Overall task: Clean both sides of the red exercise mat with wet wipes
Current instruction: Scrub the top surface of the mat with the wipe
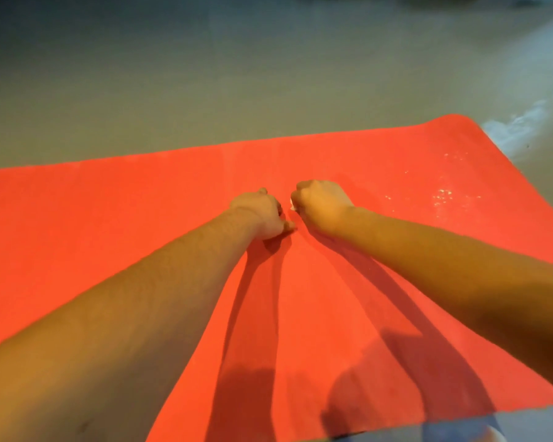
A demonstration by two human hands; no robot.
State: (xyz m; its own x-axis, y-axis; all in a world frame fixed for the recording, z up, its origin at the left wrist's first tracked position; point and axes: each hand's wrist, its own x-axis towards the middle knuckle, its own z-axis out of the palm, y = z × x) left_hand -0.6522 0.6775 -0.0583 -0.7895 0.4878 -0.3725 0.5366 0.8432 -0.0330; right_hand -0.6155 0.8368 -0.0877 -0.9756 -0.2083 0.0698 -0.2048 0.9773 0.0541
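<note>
The red exercise mat lies flat on the floor and fills most of the view. My right hand is curled into a fist at the mat's middle, with a bit of white wet wipe showing at its left edge. Most of the wipe is hidden inside the fist. My left hand rests on the mat just to the left of it, fingers bent down onto the surface, thumb pointing toward the right hand. Whether the left hand holds anything is hidden. Pale specks and smears mark the mat's right part.
Grey floor surrounds the mat on the far side. A pale wet-looking patch lies on the floor beyond the mat's far right corner. The mat's near edge runs along the bottom right, with blue fabric below it.
</note>
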